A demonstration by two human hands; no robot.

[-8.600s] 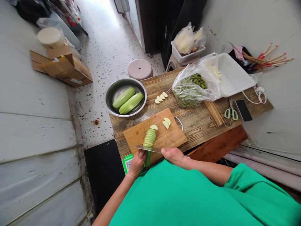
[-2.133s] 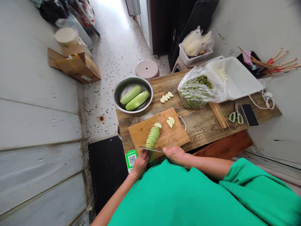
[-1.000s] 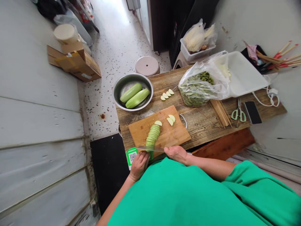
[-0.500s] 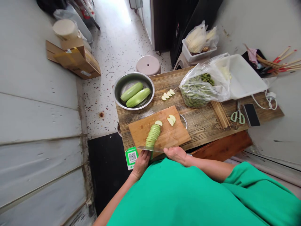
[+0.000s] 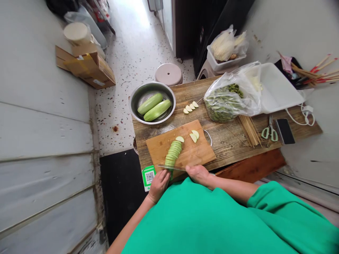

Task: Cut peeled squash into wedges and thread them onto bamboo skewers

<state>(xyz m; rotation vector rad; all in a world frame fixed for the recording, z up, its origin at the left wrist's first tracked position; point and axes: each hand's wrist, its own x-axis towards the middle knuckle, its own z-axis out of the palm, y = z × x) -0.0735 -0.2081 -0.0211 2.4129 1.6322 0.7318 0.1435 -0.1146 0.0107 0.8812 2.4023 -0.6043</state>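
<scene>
On the wooden cutting board (image 5: 156, 148) lies a row of sliced pale-green zucchini (image 5: 173, 152), still lined up. My right hand (image 5: 198, 174) is closed round the handle of a knife (image 5: 173, 167), its blade crossing the near end of the row. Just behind the blade, my left hand (image 5: 160, 183) grips the uncut end of the zucchini, which is mostly hidden by the fingers and the blade. Three loose half-round slices lie further up the board, one of them a zucchini slice (image 5: 179, 139) at the top of the row.
A metal bowl (image 5: 131, 108) with two whole zucchini stands at the table's far left. Skewered slices (image 5: 191, 107) lie beyond the board. To the right are a bag of green beans (image 5: 224, 104), bamboo skewers (image 5: 249, 130), scissors (image 5: 269, 130), a phone (image 5: 285, 131) and a white tray (image 5: 280, 86).
The knife blade shows a thinner edge and sits slightly differently across the zucchini. Both hands stay at the near end, and the whole view has shifted a little.
</scene>
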